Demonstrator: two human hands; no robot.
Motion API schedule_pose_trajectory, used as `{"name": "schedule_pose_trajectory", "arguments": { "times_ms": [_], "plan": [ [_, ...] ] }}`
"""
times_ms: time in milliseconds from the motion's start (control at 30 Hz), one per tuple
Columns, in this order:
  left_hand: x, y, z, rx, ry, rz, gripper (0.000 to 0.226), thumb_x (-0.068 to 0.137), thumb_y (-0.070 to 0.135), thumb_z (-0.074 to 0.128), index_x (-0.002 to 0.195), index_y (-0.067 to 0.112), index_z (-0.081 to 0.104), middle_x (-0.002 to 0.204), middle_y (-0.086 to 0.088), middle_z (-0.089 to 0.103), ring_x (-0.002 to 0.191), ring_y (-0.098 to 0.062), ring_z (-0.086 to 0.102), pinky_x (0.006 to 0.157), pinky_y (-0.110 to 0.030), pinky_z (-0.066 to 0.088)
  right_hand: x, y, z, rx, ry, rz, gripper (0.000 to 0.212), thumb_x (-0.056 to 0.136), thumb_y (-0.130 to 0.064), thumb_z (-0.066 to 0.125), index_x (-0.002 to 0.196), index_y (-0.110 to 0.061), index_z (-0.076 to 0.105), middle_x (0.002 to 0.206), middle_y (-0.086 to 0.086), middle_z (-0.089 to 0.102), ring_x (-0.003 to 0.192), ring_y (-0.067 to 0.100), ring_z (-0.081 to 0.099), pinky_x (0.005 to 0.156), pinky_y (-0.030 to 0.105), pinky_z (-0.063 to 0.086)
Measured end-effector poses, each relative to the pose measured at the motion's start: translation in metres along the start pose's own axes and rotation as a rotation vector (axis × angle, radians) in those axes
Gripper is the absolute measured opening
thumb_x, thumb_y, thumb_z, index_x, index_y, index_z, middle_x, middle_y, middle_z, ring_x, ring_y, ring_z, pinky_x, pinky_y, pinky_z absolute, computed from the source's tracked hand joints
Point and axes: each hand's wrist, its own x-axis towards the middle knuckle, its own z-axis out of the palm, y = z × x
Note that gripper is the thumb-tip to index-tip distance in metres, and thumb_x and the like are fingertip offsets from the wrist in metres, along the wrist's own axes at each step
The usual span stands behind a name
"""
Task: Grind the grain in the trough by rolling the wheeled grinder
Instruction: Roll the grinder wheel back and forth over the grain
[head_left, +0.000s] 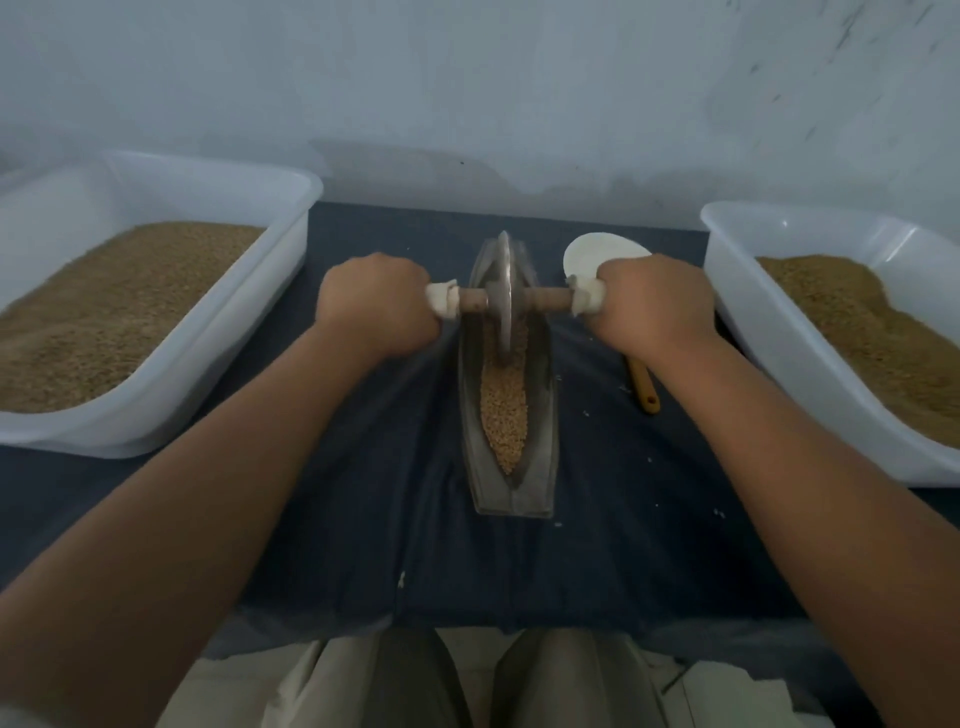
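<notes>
A narrow boat-shaped metal trough (543, 415) lies lengthwise on the dark cloth, its groove filled with tan grain (503, 410). A metal wheeled grinder (504, 291) stands upright in the far half of the trough, on a wooden axle with white cloth wrapped at both ends. My left hand (376, 306) grips the left wrapped handle. My right hand (654, 304) grips the right one. Both arms are stretched forward.
A white plastic tub (218, 364) of brown grain sits at the left, and a second tub (769, 332) of grain at the right. A white scoop (597, 254) with a wooden handle (644, 389) lies behind and under my right hand. The wall is just behind.
</notes>
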Motion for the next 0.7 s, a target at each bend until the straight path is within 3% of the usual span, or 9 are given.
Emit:
{"name": "schedule_pose_trajectory", "arguments": {
  "times_ms": [133, 233, 300, 467, 600, 700],
  "plan": [
    [-0.029, -0.006, -0.012, 0.107, 0.007, 0.133, 0.030, 0.081, 0.050, 0.057, 0.064, 0.027, 0.046, 0.062, 0.009, 0.047, 0.058, -0.024, 0.053, 0.055, -0.028, 0.034, -0.036, 0.005, -0.001, 0.000, -0.042, -0.033, 0.047, 0.091, -0.068, 0.039, 0.077, -0.029, 0.060, 0.067, -0.008, 0.054, 0.066, 0.023, 0.058, 0.057, 0.032, 0.046],
    [-0.062, -0.009, -0.018, 0.200, 0.123, 0.242, 0.041, 0.075, 0.050, 0.068, 0.060, 0.031, 0.035, 0.052, 0.012, 0.039, 0.043, -0.011, 0.033, 0.050, -0.021, 0.017, -0.081, 0.010, -0.003, 0.087, -0.018, -0.080, 0.051, 0.080, -0.074, 0.032, 0.075, -0.031, 0.060, 0.060, -0.011, 0.051, 0.055, 0.019, 0.051, 0.051, 0.029, 0.040],
    [-0.062, -0.010, -0.016, 0.222, 0.151, 0.248, 0.043, 0.075, 0.050, 0.069, 0.059, 0.031, 0.034, 0.051, 0.012, 0.038, 0.042, -0.011, 0.030, 0.051, -0.020, 0.014, -0.085, 0.012, 0.002, 0.099, -0.023, -0.083, 0.052, 0.079, -0.074, 0.031, 0.072, -0.030, 0.058, 0.057, -0.012, 0.049, 0.053, 0.016, 0.050, 0.050, 0.029, 0.040],
    [-0.008, 0.002, -0.011, 0.126, 0.021, 0.110, 0.030, 0.081, 0.050, 0.061, 0.067, 0.027, 0.049, 0.066, 0.006, 0.049, 0.069, -0.030, 0.063, 0.061, -0.031, 0.040, -0.025, 0.005, 0.014, 0.059, 0.002, 0.032, 0.058, 0.081, -0.074, 0.026, 0.076, -0.027, 0.060, 0.065, -0.008, 0.051, 0.067, 0.025, 0.054, 0.058, 0.032, 0.038],
    [0.010, 0.008, -0.018, 0.079, -0.016, 0.094, 0.028, 0.081, 0.047, 0.061, 0.066, 0.025, 0.051, 0.067, 0.004, 0.052, 0.065, -0.027, 0.055, 0.063, -0.033, 0.043, 0.004, 0.005, 0.012, 0.053, -0.094, 0.069, 0.055, 0.082, -0.070, 0.028, 0.071, -0.025, 0.058, 0.070, -0.005, 0.056, 0.070, 0.024, 0.056, 0.062, 0.033, 0.038],
    [-0.018, 0.000, -0.019, 0.115, -0.014, 0.139, 0.028, 0.083, 0.047, 0.059, 0.066, 0.028, 0.049, 0.065, 0.007, 0.051, 0.059, -0.022, 0.052, 0.057, -0.030, 0.039, -0.027, 0.010, 0.005, 0.031, -0.076, -0.016, 0.057, 0.082, -0.074, 0.025, 0.071, -0.029, 0.056, 0.068, -0.008, 0.056, 0.066, 0.023, 0.057, 0.056, 0.031, 0.039]
  ]
}}
